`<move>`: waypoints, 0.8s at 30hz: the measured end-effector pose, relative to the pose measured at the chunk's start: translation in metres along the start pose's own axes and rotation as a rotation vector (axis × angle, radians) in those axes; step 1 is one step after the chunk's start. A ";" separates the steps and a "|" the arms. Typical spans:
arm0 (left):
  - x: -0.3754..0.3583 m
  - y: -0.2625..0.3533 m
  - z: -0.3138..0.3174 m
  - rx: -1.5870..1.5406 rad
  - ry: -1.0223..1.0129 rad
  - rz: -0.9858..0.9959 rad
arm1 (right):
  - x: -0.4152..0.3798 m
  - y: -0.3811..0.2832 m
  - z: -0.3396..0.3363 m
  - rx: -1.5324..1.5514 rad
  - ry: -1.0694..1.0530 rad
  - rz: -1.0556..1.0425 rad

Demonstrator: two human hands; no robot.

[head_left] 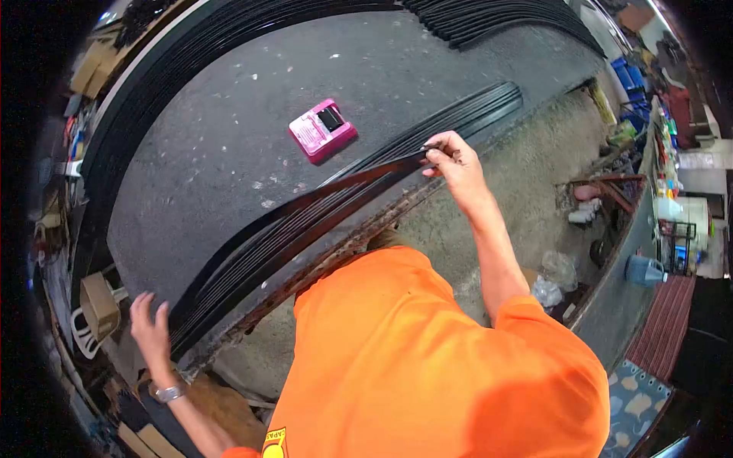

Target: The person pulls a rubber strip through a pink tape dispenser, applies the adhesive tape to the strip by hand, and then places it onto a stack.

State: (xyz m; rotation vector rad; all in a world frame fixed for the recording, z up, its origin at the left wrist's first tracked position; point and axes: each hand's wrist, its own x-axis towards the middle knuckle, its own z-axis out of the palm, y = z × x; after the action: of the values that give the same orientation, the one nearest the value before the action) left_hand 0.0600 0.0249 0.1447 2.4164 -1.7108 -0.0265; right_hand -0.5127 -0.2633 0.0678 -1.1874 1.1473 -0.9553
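Note:
A long black strip [336, 183] runs across a bundle of similar black strips [466, 114] lying along the table's near edge. My right hand [456, 164] pinches the strip's right end between thumb and fingers, over the bundle. From there the strip slopes down to the left and bends along the other strips. My left hand [150, 332], with a watch at the wrist, is raised just beyond the bundle's left end, its fingers apart and holding nothing. Behind the strips, a pink box [323, 131] with a dark opening sits on the grey table [229, 130].
More black strips [126, 126] curve along the table's far and left edges. Another stack [496, 21] lies at the back right. A chair with a cardboard box [99, 305] stands at the left. Clutter and a blue jug [645, 270] are on the right.

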 end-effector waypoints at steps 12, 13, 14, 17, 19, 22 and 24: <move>0.093 0.359 0.078 -0.833 -0.007 0.702 | -0.059 -0.032 0.017 -0.037 0.058 -0.078; 0.093 0.369 0.082 -0.872 -0.030 0.719 | -0.062 -0.034 0.018 -0.049 0.070 -0.110; 0.094 0.378 0.083 -0.894 -0.052 0.727 | -0.065 -0.036 0.021 -0.061 0.082 -0.143; 0.092 0.396 0.084 -0.939 -0.120 0.742 | -0.073 -0.037 0.023 -0.082 0.104 -0.165; 0.091 0.402 0.085 -0.946 -0.167 0.739 | -0.076 -0.036 0.024 -0.102 0.112 -0.172; 0.089 0.409 0.086 -0.977 -0.191 0.698 | -0.077 -0.036 0.025 -0.132 0.117 -0.202; 0.088 0.412 0.081 -1.016 -0.232 0.644 | -0.076 -0.037 0.025 -0.128 0.117 -0.204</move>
State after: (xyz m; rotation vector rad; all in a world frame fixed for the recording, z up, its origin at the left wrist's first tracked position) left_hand -0.3049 -0.2010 0.1375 1.1301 -1.8258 -0.8667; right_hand -0.5008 -0.1903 0.1160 -1.3865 1.2107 -1.1317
